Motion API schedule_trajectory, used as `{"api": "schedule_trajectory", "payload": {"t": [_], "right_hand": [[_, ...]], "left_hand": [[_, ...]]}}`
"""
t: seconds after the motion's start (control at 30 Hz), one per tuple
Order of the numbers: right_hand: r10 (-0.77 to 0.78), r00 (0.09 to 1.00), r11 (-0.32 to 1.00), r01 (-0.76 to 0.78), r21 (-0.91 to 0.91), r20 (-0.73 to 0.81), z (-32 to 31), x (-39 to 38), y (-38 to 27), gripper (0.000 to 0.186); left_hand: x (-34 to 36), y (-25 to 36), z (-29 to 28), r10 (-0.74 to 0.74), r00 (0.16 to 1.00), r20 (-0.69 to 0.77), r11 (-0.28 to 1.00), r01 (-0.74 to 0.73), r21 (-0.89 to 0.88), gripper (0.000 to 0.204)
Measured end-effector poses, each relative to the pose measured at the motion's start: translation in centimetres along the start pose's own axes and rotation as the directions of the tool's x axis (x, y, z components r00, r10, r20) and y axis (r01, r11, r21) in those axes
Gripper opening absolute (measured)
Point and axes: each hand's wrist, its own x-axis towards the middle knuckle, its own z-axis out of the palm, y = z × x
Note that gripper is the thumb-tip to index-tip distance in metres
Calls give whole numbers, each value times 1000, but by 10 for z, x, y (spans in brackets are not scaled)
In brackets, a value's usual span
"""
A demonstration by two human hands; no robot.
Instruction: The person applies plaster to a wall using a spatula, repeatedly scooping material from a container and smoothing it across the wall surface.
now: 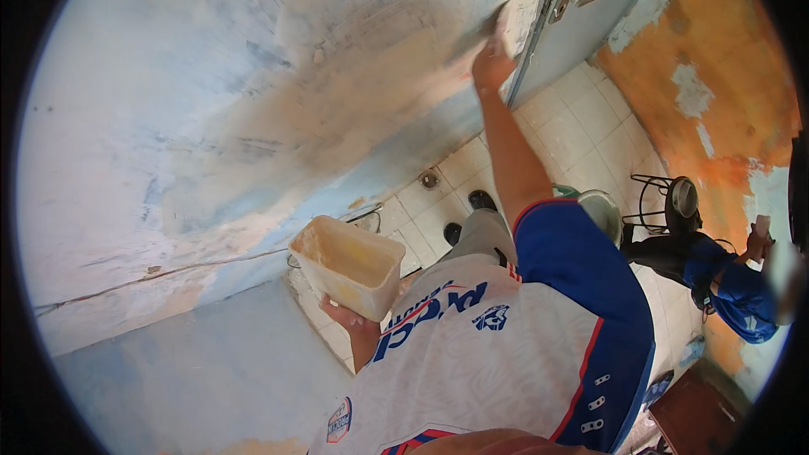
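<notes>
My right hand (493, 65) is raised high on the patchy, pale blue and cream wall (211, 76), beside the door frame (531, 38). It is closed on a flat tool (501, 18), probably a blade or spreader, whose edge lies at the wall surface amid a dark shadow. Low at centre left, my left hand (350, 313) grips an off-white rectangular plastic container (345, 265) from below, its inside smeared with pale residue.
A grey door (581, 34) with a handle stands right of the frame. The tiled floor (586, 118) holds a stool (661, 202), a bucket (602, 219) and a drain (429, 179). A co-worker in blue (737, 286) is by the orange patched wall (708, 50). Cables (168, 271) run along the wall's base.
</notes>
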Motion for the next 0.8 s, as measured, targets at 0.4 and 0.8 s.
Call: {"api": "schedule_trajectory", "payload": {"t": [0.4, 0.8], "right_hand": [[-58, 998, 976, 65, 206, -39, -66, -29, 8, 38], [-228, 920, 937, 118, 329, 319, -77, -109, -65, 35]], "left_hand": [[-2, -7, -2, 18, 997, -81, 999, -21, -31, 60], [-15, -4, 27, 102, 994, -23, 994, -101, 49, 57]]}}
